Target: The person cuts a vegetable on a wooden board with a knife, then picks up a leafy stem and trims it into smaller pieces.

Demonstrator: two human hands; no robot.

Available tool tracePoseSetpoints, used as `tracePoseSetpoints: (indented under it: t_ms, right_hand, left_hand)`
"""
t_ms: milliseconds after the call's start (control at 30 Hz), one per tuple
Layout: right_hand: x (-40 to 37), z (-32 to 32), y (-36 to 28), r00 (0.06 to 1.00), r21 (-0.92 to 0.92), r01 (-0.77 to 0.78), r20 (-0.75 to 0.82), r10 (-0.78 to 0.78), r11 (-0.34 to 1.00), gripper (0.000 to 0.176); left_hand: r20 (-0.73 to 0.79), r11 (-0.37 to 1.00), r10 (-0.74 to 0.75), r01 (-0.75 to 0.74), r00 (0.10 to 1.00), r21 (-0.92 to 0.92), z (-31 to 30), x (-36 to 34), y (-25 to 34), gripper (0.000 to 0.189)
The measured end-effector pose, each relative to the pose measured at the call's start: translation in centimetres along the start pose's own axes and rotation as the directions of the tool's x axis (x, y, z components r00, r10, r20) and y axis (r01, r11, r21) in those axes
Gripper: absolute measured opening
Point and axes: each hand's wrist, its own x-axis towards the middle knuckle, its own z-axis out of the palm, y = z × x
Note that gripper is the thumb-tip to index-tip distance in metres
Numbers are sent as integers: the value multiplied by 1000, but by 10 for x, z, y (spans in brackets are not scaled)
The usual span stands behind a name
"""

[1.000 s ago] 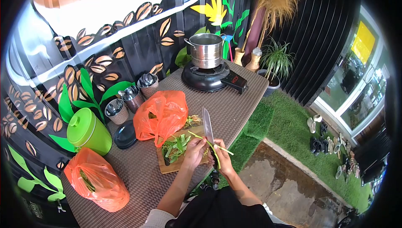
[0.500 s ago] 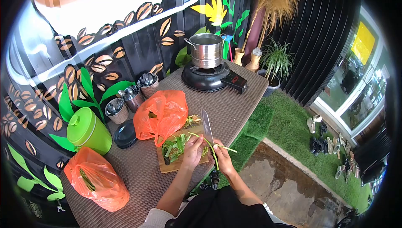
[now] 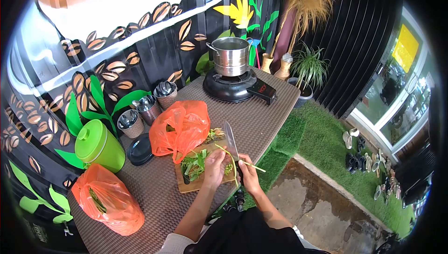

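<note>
My right hand [image 3: 248,175] is closed round a knife, its blade [image 3: 230,138] pointing up and away from me. A pale green stem [image 3: 257,167] also sticks out to the right from that hand. My left hand [image 3: 214,169] pinches a thin green vegetable stem [image 3: 234,172], which hangs down beside the knife. Both hands are above the near right part of a wooden cutting board [image 3: 187,188]. Leafy greens [image 3: 192,166] lie on the board's left side, and small cut green pieces [image 3: 229,170] show between my hands.
Behind the board sits an orange plastic bag [image 3: 182,125], with a bundle of stems [image 3: 215,134] beside it. Another orange bag [image 3: 114,207] and a green lidded container [image 3: 99,144] stand left. A steel pot [image 3: 231,58] rests on a black portable stove [image 3: 226,87] at the table's far end.
The stem in my left hand has swung, now hanging straighter with its top further right. My left hand has turned slightly, while the right still grips the knife in nearly the same place.
</note>
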Motion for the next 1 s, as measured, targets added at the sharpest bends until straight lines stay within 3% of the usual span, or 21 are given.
tracePoseSetpoints:
  t_ms: [67,133,267,600,667,700,767,900,1000]
  right_hand:
    - [0,-1,1,1000,30,11,5,-11,999,26]
    - [1,-2,1,996,-15,77,37,-77,997,25]
    - [0,0,-1,998,-82,63,31,-61,995,25]
    - [4,0,4,997,31,77,11,-78,996,20]
    - [3,0,2,999,26,52,2,-52,998,19]
    - [2,0,2,999,49,41,13,-41,998,19]
    - [3,-1,1,999,72,31,24,-33,997,18]
    - [4,-1,1,995,86,61,79,-68,994,20]
    - [3,0,2,994,76,61,91,-68,995,22]
  left_hand:
    - [-58,997,68,-65,996,52,-4,3,-3,8]
    - [-40,996,70,-68,997,62,-6,4,-4,8]
    - [-50,997,32,-29,998,76,-11,3,-13,8]
    - [-10,993,59,-58,998,104,-7,-2,-7,4]
    - [44,993,-84,80,996,92,-3,-4,3,6]
    - [44,993,-84,80,996,91,-3,-2,3,6]
    - [43,979,26,-34,999,202,-1,1,5,8]
    - [-39,994,30,-26,999,106,3,4,14,8]
    - [49,993,40,-45,998,107,-2,5,12,7]
